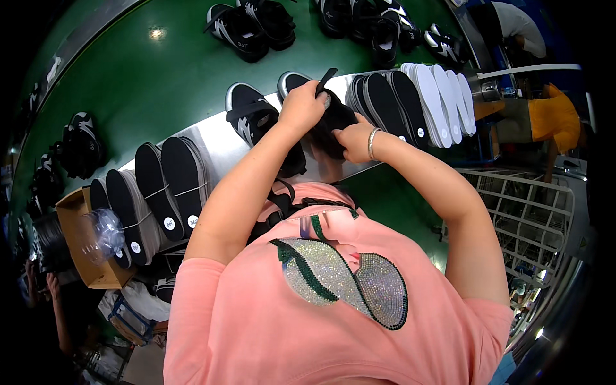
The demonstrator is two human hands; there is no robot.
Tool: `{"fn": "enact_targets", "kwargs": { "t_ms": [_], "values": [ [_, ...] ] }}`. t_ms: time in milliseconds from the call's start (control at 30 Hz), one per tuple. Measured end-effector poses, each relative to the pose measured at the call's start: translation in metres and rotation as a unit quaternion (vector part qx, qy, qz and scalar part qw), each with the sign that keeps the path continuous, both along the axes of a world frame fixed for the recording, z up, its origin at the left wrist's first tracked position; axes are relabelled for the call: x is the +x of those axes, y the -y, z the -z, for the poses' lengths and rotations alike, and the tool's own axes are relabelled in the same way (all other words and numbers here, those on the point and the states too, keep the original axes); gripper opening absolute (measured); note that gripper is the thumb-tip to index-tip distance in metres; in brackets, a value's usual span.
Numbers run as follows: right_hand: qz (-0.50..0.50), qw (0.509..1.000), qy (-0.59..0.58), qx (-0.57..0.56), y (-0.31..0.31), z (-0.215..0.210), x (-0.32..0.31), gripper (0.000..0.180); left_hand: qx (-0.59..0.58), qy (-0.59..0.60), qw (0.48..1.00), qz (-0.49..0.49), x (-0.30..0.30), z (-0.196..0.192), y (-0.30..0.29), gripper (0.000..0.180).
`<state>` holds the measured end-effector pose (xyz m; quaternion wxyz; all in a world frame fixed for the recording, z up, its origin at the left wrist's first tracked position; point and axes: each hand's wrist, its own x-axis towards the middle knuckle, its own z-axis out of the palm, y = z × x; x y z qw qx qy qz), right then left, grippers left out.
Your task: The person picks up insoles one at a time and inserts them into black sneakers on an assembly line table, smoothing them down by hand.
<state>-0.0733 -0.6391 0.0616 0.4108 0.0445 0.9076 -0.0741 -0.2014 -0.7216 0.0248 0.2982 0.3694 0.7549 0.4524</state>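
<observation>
A black sneaker (pixel 332 131) with a grey-edged toe lies on the shiny metal ledge (pixel 212 136) in front of me. My left hand (pixel 303 109) is closed at its upper, by the black tongue or strap that sticks up past my fingers. At the heel end, my right hand (pixel 355 139) has its fingers closed on the black collar; the fingertips are partly hidden. Whether anything lies inside this shoe, I cannot tell. Left of it rests another black sneaker (pixel 249 115) with a grey-edged sole, partly covered by my left forearm.
Black insoles (pixel 385 106) and white insoles (pixel 443 106) stand stacked to the right. Bundled black insoles (pixel 176 176) and a cardboard box (pixel 86 247) are at left. Several sneakers (pixel 237 32) sit on the green surface (pixel 154 77). A white wire rack (pixel 526 199) and another person (pixel 552 119) are at right.
</observation>
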Motion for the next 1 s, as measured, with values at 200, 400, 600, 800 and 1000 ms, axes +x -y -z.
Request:
{"fn": "enact_targets", "kwargs": {
  "t_ms": [200,400,600,800,1000],
  "values": [
    [0.568,0.689,-0.137,-0.428,-0.012,0.007,-0.004,0.037,0.023,0.067,0.997,0.026,-0.006,0.007,0.005,0.025],
    [0.633,0.638,-0.243,-0.366,0.006,0.023,-0.005,0.017,0.025,0.026,0.999,0.016,0.002,0.013,0.001,0.026],
    [0.566,0.557,-0.254,-0.552,-0.007,0.021,0.008,0.012,0.032,0.019,0.999,-0.029,0.003,-0.006,0.013,0.024],
    [0.537,0.580,-0.337,-0.511,-0.001,0.002,0.034,0.012,0.117,-0.035,0.990,-0.077,0.016,-0.029,0.031,0.048],
    [0.389,0.702,-0.418,-0.425,0.040,-0.040,0.027,0.015,0.182,0.013,0.980,0.074,0.026,-0.075,0.081,0.025]
  ]
}}
